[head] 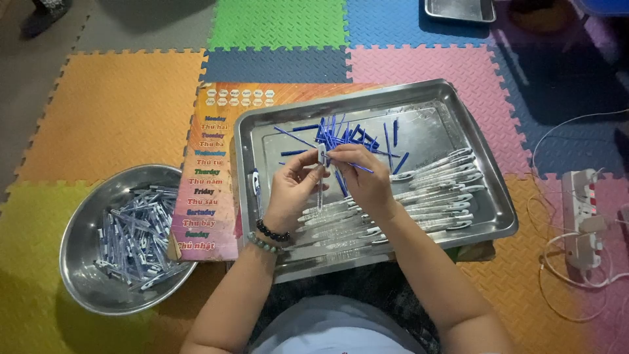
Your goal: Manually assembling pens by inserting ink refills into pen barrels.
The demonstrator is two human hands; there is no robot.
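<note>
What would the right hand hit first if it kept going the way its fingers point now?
The right hand points left, so likely the pen barrel and left hand, already touching.

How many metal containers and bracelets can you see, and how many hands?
Metal trays: 2, the big tray and one at the top edge
Metal bowl: 1
Bead bracelets: 2
Hands: 2, left hand, right hand
Total: 7
</note>
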